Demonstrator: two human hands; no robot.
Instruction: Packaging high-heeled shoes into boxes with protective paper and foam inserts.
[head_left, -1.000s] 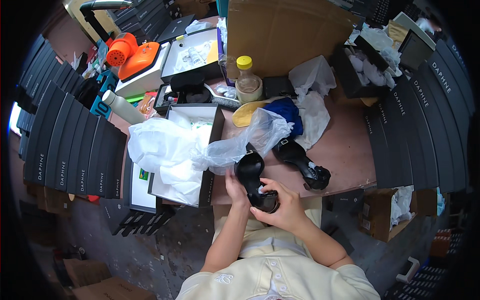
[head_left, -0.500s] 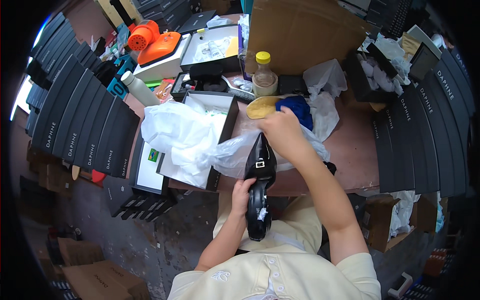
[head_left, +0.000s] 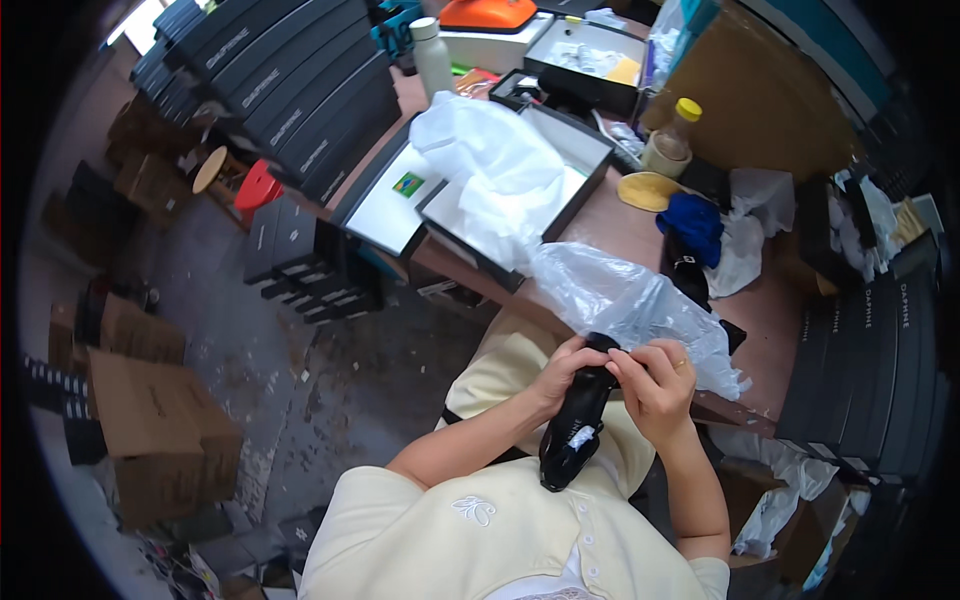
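Note:
A black shoe [head_left: 572, 425] is in my left hand [head_left: 562, 378], its heel end toward my body and a white scrap on its insole. The left fingers wrap its side, and the thumb lies near the toe end. My right hand [head_left: 655, 385] is closed, fingertips pinched at the shoe's far end beside the left thumb; what they pinch is hidden. Clear plastic sheeting [head_left: 625, 295] lies just beyond both hands at the table edge. A second black shoe with a buckle [head_left: 686, 268] lies partly under the plastic, next to a blue cloth [head_left: 692, 226].
An open shoe box [head_left: 585, 195] holding white tissue paper [head_left: 490, 150] stands left on the table [head_left: 625, 225]. Beyond are a yellow sponge pad [head_left: 648, 191], a yellow-capped bottle [head_left: 680, 130] and a white flask [head_left: 431, 62]. Dark shoe boxes [head_left: 290, 90] stack at both sides.
My right hand has come back from the blue cloth to the shoe. The shoe is nearer my body, with both hands at its far end. My view has turned left.

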